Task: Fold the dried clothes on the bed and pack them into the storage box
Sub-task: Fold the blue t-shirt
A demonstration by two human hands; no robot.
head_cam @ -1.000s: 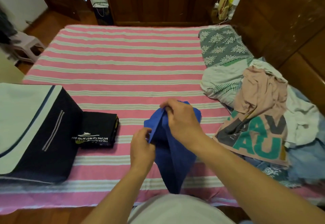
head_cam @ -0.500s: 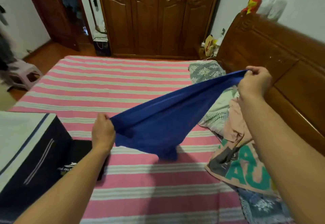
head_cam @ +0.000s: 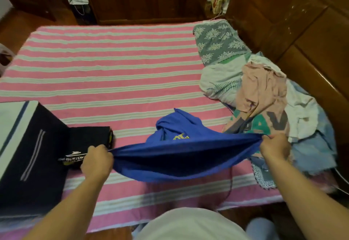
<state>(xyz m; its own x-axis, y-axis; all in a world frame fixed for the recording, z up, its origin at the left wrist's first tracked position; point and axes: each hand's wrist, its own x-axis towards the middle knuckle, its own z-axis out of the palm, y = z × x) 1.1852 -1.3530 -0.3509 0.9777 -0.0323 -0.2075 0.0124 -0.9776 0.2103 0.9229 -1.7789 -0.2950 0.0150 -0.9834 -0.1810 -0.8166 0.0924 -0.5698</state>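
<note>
— Between the two grips, what is there now?

— The blue shirt [head_cam: 181, 153], pulled into a wide band. The left hand [head_cam: 97, 161] pinches one end of its near edge with curled fingers, and the right hand [head_cam: 274, 147] pinches the other end the same way. Both grips are closed on cloth.

— And what has changed?

— Half a second ago the right grip was high, up near the headboard, with the shirt hanging slack in the air. A second ago both hands were bunched together on it. Now the grips are low and level, well apart, and beyond them the far part of the shirt, with its yellow print up, lies crumpled on the striped bed [head_cam: 105, 73].

— So, for the task?

— I judge the shirt is being laid out flat for folding; the far part needs smoothing first.

— What lies outside the grips?

— Just beyond the left grip is a folded black garment [head_cam: 88, 138], already done, and farther left the dark storage box [head_cam: 32, 156] with its pale lid. Past the right grip is the pile of unfolded clothes [head_cam: 264, 100]. Most of the work seems yet to come.
</note>
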